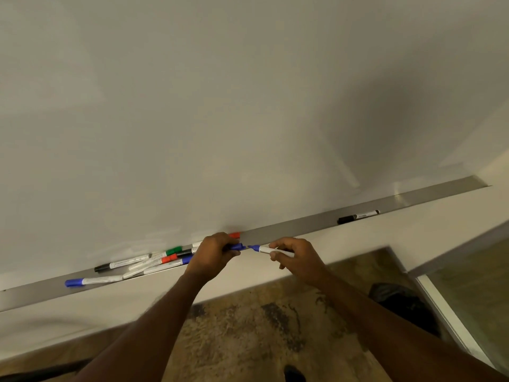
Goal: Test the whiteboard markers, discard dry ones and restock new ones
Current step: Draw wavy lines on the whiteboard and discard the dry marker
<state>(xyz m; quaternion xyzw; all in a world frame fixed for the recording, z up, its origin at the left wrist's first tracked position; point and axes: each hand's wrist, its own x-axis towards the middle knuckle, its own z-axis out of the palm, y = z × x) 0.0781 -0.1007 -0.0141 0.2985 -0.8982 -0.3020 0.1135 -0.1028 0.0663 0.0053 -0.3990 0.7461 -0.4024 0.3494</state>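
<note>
Cap and barrel sit just apart in front of me. My left hand (213, 253) is curled round a short blue plastic cap (237, 247), and my right hand (296, 257) pinches a white-barrelled blue whiteboard marker (271, 250) between thumb and fingers, its tip aimed at the cap's mouth. Both hover just above the front edge of the long grey metal tray (303, 224), about midway along it.

I judge this to be the testing step on this one marker. I cannot tell whether the cap is coming off or going back on, and the large white whiteboard (248, 106) above shows no fresh stroke that I can make out.

If it is untested, my next move is to lift the tip to the board and draw a short line. If tested, I line tip and cap up squarely and press them together.

A loose heap of capped markers (148, 263) lies towards the tray's left end, and a lone black-capped marker (358, 216) lies near its right end.
</note>
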